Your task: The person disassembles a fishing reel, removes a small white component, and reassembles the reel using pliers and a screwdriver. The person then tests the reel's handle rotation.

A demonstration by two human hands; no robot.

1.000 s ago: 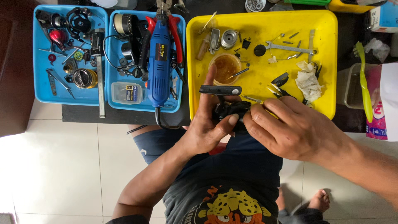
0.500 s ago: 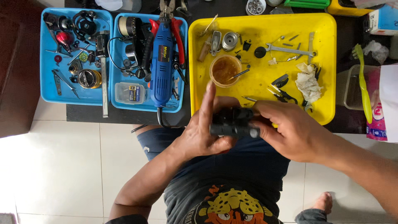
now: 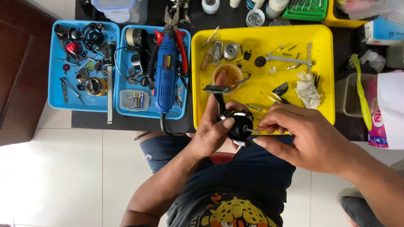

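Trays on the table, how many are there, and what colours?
3. One blue tray sits far left, a second blue tray is right beside it, and a big yellow tray lies right of those. Another yellow corner at the top edge may be a fourth.

The reel (image 3: 236, 124) looks like glossy black plastic with bright metal rims, and a thin bare-metal shaft sticks out of it. The yellow tray (image 3: 324, 38) is smooth, shiny plastic; the two blue trays (image 3: 57, 101) look the same. The rotary tool (image 3: 165, 75) has a matt blue plastic body. The wrench (image 3: 288, 60) is dull grey metal. The rag (image 3: 307, 90) is crumpled white paper or cloth, rough and stained. The cup (image 3: 226, 75) is clear plastic. The bench (image 3: 126, 122) is matt black. The floor (image 3: 63, 176) is glossy pale tile.
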